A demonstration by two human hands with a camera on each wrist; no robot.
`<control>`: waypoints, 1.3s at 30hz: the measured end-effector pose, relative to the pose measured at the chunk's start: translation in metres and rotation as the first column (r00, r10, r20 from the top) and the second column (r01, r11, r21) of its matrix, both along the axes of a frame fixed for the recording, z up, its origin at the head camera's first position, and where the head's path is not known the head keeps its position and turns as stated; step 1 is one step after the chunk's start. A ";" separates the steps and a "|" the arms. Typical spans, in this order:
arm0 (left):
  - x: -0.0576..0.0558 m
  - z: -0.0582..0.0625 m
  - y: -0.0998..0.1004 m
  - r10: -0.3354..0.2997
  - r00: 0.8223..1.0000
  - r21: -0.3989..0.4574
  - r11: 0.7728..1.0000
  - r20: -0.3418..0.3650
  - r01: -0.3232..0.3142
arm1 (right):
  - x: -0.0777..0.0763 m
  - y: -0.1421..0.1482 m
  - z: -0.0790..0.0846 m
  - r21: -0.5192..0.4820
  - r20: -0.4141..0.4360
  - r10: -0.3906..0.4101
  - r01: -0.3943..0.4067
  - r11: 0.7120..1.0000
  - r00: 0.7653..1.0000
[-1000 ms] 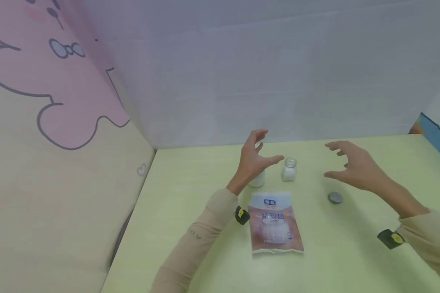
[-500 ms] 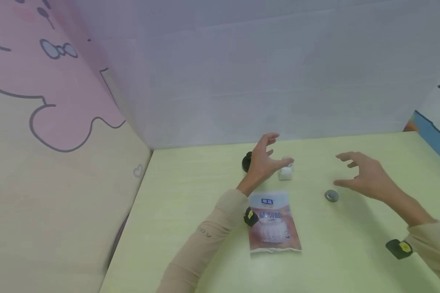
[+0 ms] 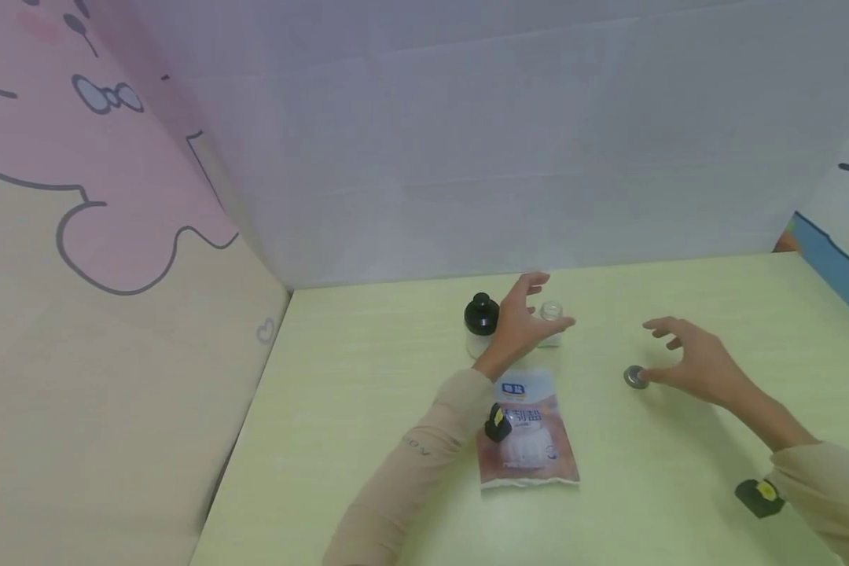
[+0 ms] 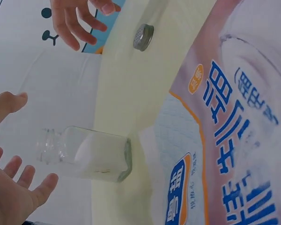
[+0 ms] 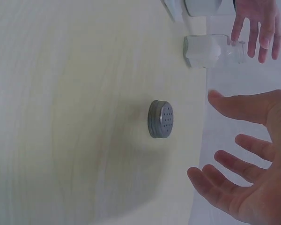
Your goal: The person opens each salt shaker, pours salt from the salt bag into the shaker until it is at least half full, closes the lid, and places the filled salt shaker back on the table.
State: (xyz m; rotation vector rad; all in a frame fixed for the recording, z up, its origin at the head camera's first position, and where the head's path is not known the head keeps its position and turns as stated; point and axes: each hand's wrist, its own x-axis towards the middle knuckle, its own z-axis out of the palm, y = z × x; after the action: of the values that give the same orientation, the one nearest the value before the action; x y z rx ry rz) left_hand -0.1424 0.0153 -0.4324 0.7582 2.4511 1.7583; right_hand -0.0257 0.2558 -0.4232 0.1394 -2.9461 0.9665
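A small glass shaker jar point(image 4: 98, 152), partly filled with white powder, stands uncapped on the table. My left hand point(image 3: 518, 326) is at its mouth, thumb and fingers spread; in the left wrist view a gap shows between them and the glass. In the head view that hand covers part of the jar. The perforated metal shaker lid point(image 5: 161, 119) lies on the table, holes up. Over it hovers my right hand point(image 3: 703, 368), fingers spread and thumb out. The right wrist view shows the thumb apart from the lid.
A bag of salt point(image 3: 531, 448) lies flat in front of the jars, partly behind the left wrist. A jar with a black knobbed lid point(image 3: 481, 316) stands left of the left hand. The table point(image 3: 354, 377) meets a covered wall at the back.
My left hand has moved right and slightly down toward the glass jar, uncovering the black-lidded jar. After a slight shift right, my right hand has come down and left toward the metal lid.
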 end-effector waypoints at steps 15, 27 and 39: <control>0.002 -0.027 0.005 0.074 0.993 -0.073 0.995 0.094 -0.067 | -0.010 -0.012 -0.025 0.014 0.051 0.030 -0.030 0.999 0.998; 0.005 -0.035 0.011 0.126 0.983 -0.135 0.985 0.136 -0.107 | -0.021 -0.012 -0.037 -0.031 0.096 0.068 -0.065 0.997 0.993; 0.002 -0.039 0.017 0.106 0.981 -0.136 0.987 0.161 -0.084 | -0.029 -0.001 -0.029 0.014 0.040 0.088 -0.088 0.996 0.995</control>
State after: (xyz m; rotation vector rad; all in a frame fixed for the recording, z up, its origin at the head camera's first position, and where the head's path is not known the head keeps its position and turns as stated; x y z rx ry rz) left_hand -0.1405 0.0324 -0.4712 0.4682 2.4944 1.6007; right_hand -0.0544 0.2551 -0.4522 0.2555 -3.0075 0.9668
